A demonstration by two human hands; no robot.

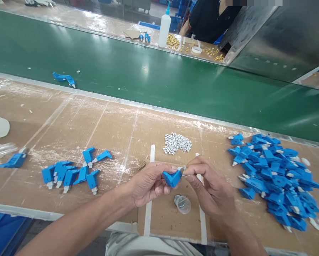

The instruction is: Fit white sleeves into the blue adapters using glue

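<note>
My left hand (151,183) is closed around a blue plastic part (172,178), angled in shape, held above the cardboard-covered bench. At the part's pale tip, the thumb and forefinger of my right hand (211,186) are pinched together; what lies between them is too small and covered to make out. Beyond the hands is a pile of small whitish-grey pieces (176,143). Below them stands a small clear round cup (184,204) beside a dark round patch of liquid or lid.
A large heap of blue parts (278,177) lies on the right, with several more (68,174) on the left. Across the bench runs a green conveyor belt (108,64) carrying one blue part (64,78). Behind it are a white bottle (164,28), brass-coloured pieces (172,41) and another person (208,19).
</note>
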